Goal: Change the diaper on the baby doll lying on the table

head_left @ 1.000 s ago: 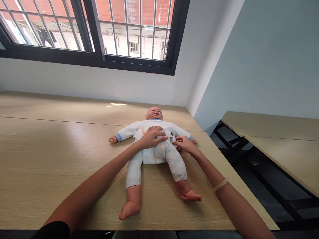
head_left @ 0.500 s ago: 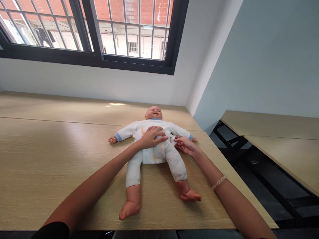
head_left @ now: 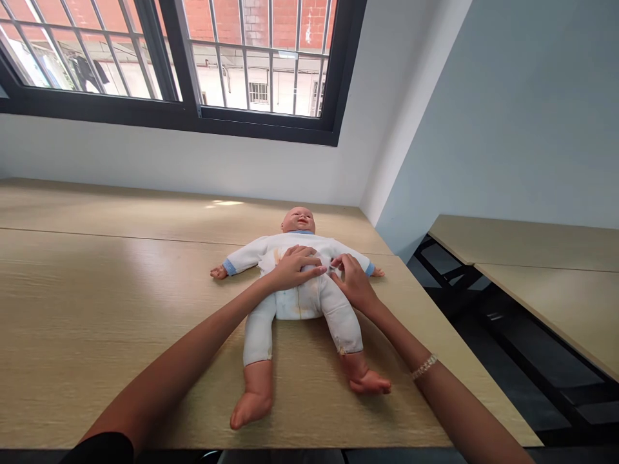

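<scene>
A baby doll (head_left: 333, 303) in a white suit with blue cuffs and collar lies on its back, its head toward the window and its legs toward me. Around its hips is a stained white diaper (head_left: 298, 308). My left hand (head_left: 296, 267) rests flat across the diaper's front at the belly, fingers extended, covering part of it. At the diaper's right side, my right hand (head_left: 352, 277) has its thumb and fingers bent around the side edge. The fingers partly hide the bit of diaper between them.
The doll lies on a pale wooden table (head_left: 120, 309), whose right edge runs close to my right forearm. Beyond a gap stands another table (head_left: 556, 283) with black legs. A barred window (head_left: 261, 71) is set in the wall behind.
My right hand has moved up and inward from beside the doll's hip onto the diaper's side edge, its fingers now curled there. My left hand stays flat on the front.
</scene>
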Action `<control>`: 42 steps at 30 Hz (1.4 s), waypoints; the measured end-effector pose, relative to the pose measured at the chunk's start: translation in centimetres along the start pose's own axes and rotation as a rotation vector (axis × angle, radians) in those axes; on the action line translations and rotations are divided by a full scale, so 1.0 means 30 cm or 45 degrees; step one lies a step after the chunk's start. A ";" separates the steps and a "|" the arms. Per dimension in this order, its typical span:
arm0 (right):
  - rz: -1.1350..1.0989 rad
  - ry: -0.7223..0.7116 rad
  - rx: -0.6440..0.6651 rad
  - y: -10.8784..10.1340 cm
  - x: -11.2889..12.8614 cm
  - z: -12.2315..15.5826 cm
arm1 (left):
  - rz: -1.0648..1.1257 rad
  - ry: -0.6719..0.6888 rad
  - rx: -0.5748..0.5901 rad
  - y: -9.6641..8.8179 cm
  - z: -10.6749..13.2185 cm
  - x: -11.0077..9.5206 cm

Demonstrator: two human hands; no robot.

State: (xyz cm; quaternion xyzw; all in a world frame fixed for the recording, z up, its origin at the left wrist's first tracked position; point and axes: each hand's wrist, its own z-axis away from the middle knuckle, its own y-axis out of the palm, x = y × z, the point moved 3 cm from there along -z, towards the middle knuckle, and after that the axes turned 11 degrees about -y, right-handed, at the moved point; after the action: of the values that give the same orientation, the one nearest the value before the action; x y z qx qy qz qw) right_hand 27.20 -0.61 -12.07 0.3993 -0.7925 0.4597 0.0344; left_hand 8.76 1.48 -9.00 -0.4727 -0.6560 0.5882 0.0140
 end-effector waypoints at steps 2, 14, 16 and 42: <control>-0.044 -0.009 0.049 0.007 0.012 -0.001 | -0.013 0.001 0.008 0.002 -0.001 0.003; -0.057 0.197 0.130 0.011 -0.054 0.013 | -0.025 0.011 -0.002 0.006 -0.005 0.006; -0.070 0.248 0.071 -0.004 -0.068 0.008 | -0.021 0.011 -0.002 0.007 -0.006 0.008; 0.035 0.200 0.197 -0.041 -0.089 0.007 | -0.033 0.015 0.002 0.006 -0.002 0.003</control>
State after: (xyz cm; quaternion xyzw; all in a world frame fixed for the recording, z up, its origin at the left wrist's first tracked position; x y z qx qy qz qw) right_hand 29.89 0.51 -12.46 0.3527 -0.7550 0.5496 0.0592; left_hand 8.86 1.56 -9.16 -0.4675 -0.6617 0.5856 0.0260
